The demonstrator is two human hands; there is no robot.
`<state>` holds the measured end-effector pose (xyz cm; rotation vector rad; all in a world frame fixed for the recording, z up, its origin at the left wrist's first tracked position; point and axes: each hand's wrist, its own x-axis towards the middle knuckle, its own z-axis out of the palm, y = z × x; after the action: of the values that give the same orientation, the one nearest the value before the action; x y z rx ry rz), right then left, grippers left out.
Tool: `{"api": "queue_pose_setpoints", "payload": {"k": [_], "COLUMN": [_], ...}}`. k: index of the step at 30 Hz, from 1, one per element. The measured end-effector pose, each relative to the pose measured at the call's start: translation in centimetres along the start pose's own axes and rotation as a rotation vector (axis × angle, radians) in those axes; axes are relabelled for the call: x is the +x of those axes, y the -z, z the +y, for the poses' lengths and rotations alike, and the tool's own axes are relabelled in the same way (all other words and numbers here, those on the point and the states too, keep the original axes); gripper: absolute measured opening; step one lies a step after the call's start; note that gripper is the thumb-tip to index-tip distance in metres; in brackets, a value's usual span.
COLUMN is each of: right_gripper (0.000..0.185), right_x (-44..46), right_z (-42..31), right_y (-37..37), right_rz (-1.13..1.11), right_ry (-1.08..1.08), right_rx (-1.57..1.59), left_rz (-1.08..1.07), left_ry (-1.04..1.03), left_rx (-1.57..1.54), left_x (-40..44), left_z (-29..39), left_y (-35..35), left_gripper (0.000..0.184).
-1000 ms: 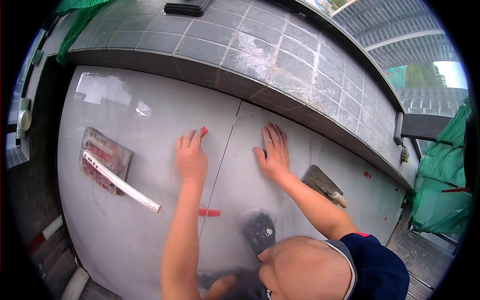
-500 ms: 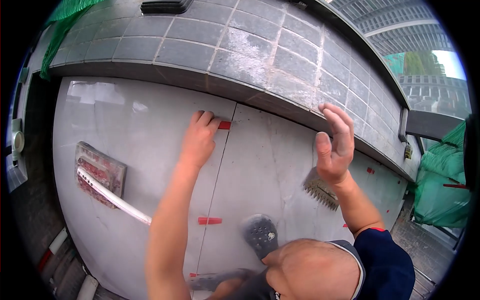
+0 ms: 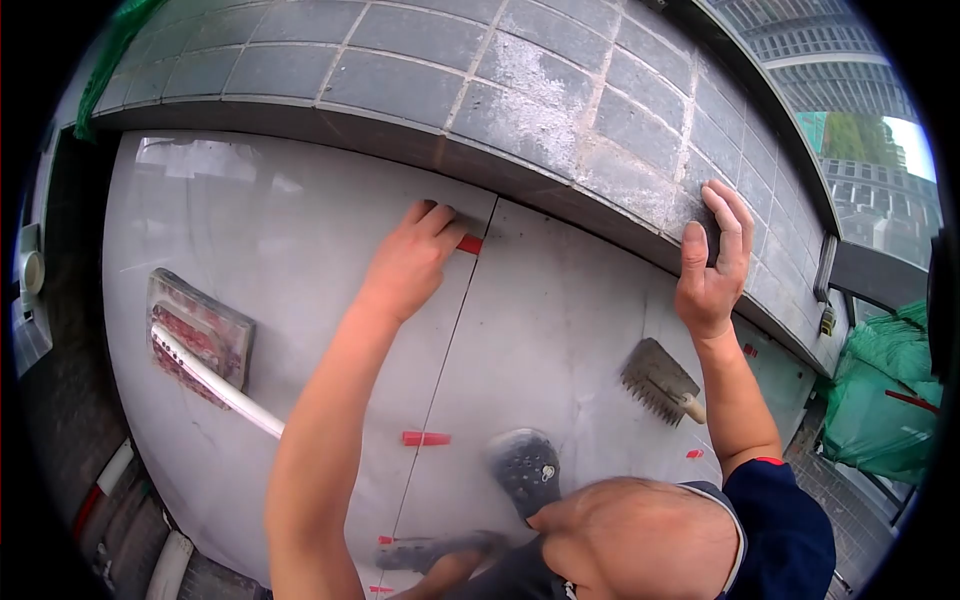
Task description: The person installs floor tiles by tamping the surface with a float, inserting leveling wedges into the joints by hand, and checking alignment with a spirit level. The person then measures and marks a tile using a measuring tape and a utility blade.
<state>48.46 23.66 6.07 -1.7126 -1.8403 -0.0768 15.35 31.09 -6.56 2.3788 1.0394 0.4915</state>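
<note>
My left hand [image 3: 408, 258] is closed at the thumb and fingertips on a red tile-levelling wedge [image 3: 470, 244], which lies at the seam between two large pale grey tiles [image 3: 330, 250], close to the raised ledge. Some of the wedge is hidden behind my fingers. My right hand [image 3: 715, 270] is raised near the ledge's edge with thumb and fingers apart and nothing in it; whether it touches the ledge I cannot tell. Farther down the same seam sits another red wedge [image 3: 426, 438]. A notched trowel [image 3: 660, 375] with a wooden handle lies below my right hand.
A ledge of grey tiles [image 3: 400, 40] runs along the far side. On the left tile lies a flat, stained tool [image 3: 200, 335] with a white hose or cord [image 3: 240, 400]. A foot in a grey clog [image 3: 525, 470] stands on the right tile. Green netting [image 3: 875, 385] hangs at right.
The view has shifted a little. My right hand has moved up and right, uncovering the trowel's handle. My left hand stays at the same wedge.
</note>
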Motion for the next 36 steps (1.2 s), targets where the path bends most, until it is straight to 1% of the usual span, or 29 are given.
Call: {"api": "queue_pose_setpoints", "payload": {"k": [1,3,7,9,10,12,13,14,15,16,18,20,21,22,23,25,27,28,30,33,34,35,36], "right_gripper": [0.036,0.036,0.037,0.038,0.038,0.041,0.041,0.044,0.046,0.053,0.057,0.066,0.066,0.066,0.066,0.065,0.065,0.064,0.063,0.059,0.058,0.057,0.055], "right_x": [0.0,-0.1,0.1,0.0,-0.1,0.0,0.0,0.0,-0.1,-0.1,0.2,-0.1,-0.1,0.1,0.2,0.2,0.5,0.6,0.4,0.9,0.9,0.7,0.7], "right_z": [0.1,0.1,0.0,0.1,0.2,0.6,1.0,1.5,2.1,3.0,4.6,5.3,5.2,5.1,4.9,4.9,5.0,5.0,4.9,4.1,4.1,3.9,3.8], "right_y": [0.0,0.0,-0.2,-0.1,0.3,1.4,1.9,2.7,3.4,3.6,3.5,3.2,3.2,3.1,3.0,2.8,2.6,2.7,3.0,2.7,2.7,3.0,3.1], "right_rz": [-0.004,-0.016,-0.009,-0.016,-0.013,-0.056,-0.053,-0.072,-0.094,-0.11,-0.113,-0.136,-0.142,-0.141,-0.142,-0.147,-0.149,-0.167,-0.202,-0.206,-0.211,-0.222,-0.208], "right_ry": [0.014,0.025,-0.001,-0.011,-0.007,-0.033,-0.03,-0.014,0.001,-0.017,0.035,0.081,0.078,0.043,0.009,0.026,0.04,0.04,0.041,0.023,0.011,-0.005,-0.01], "right_rx": [-0.016,-0.03,-0.018,-0.039,-0.038,0.035,0.04,-0.052,-0.145,-0.157,-0.187,-0.23,-0.231,-0.206,-0.179,-0.175,-0.175,-0.182,-0.181,-0.174,-0.186,-0.206,-0.202], "left_rz": [-0.007,0.06,0.009,0.047,0.051,0.071,0.075,0.049,0.022,0.022,-0.299,-0.272,-0.243,-0.248,-0.294,-0.346,-0.248,-0.255,-0.241,-0.221,-0.16,-0.143,-0.192], "left_ry": [0.007,0.012,0.032,0.006,0.006,0.232,0.234,0.382,0.531,0.536,0.509,0.486,0.464,0.467,0.487,0.516,0.507,0.509,0.468,0.478,0.407,0.395,0.427], "left_rx": [-0.008,0.042,0.037,-0.066,-0.062,-0.147,-0.142,0.022,0.185,0.181,0.344,0.32,0.299,0.297,0.256,0.214,0.233,0.231,0.149,0.135,0.131,0.137,0.094], "left_x": [0.0,0.0,-0.9,-0.6,-0.4,0.0,0.4,0.8,1.0,1.1,2.0,1.8,2.0,2.4,2.6,2.6,2.1,2.2,2.1,1.8,1.6,1.5,1.7], "left_z": [0.1,0.3,1.6,1.7,1.9,2.2,2.2,2.1,2.2,2.7,4.1,3.6,3.6,3.6,3.6,3.6,3.9,3.9,3.9,4.1,3.7,3.4,3.5], "left_y": [-0.3,-0.9,-1.0,-1.3,-1.2,-0.4,0.3,0.8,1.1,0.9,0.1,-0.4,-0.4,-0.4,-0.3,-0.7,-1.6,-1.8,-1.7,-1.8,-1.7,-1.8,-1.4], "left_gripper": [0.037,0.036,0.037,0.045,0.045,0.025,0.025,0.029,0.044,0.044,0.076,0.077,0.078,0.078,0.074,0.07,0.061,0.061,0.053,0.048,0.051,0.051,0.05]}}
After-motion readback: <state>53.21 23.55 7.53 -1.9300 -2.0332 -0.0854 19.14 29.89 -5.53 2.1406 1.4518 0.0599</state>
